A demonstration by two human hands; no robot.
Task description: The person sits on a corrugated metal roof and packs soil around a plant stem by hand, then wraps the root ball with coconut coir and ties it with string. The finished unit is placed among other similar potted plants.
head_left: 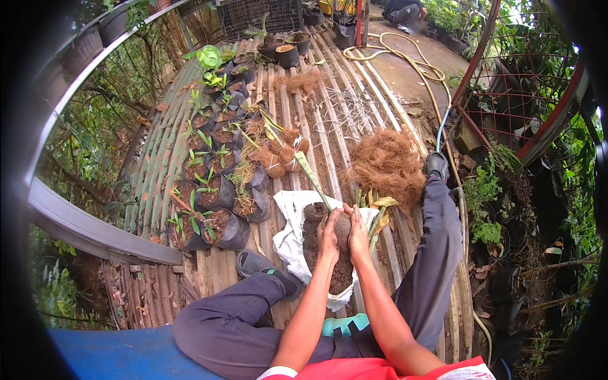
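Between my two palms is a lump of dark, moist soil (342, 229), held over an opened white sack (288, 220). My left hand (327, 238) presses against the lump's left side and my right hand (358, 235) against its right, fingers pointing away from me. A long, pale green mottled leaf cutting (310, 178) rises from the lump, leaning to the far left; its lower end is hidden in the soil. Loose dark soil (315, 278) fills the sack below. Just right of the sack lie several green and yellowing leaves (382, 212).
Coconut fibre (387, 166) is heaped beyond my hands to the right. Fibre-wrapped balls (273, 159) with cuttings lie left of it. Rows of black bags with seedlings (218, 227) stand at left on the corrugated sheet (329, 130). A yellow hose (437, 104) runs along the right.
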